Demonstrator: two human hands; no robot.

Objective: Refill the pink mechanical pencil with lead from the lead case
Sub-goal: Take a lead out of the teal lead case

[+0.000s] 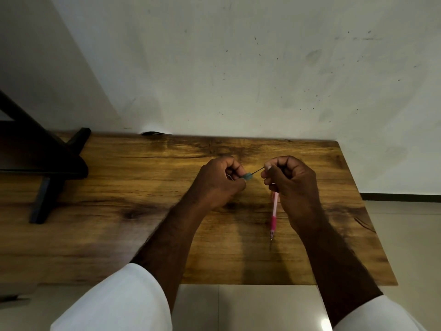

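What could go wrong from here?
1. The thin lead, pinched by the right hand while its other end sits in the lead case held by the left hand, may snap if bent.
2. The pink pencil hangs tip-down from that same hand over the table; it might slip.

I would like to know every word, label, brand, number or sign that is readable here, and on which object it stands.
No text can be read.
The lead case in the left hand: mostly covered and blurred, no label shows.
The pink mechanical pencil in the right hand: no legible print.
The wooden table and the wall: only grain and stains.
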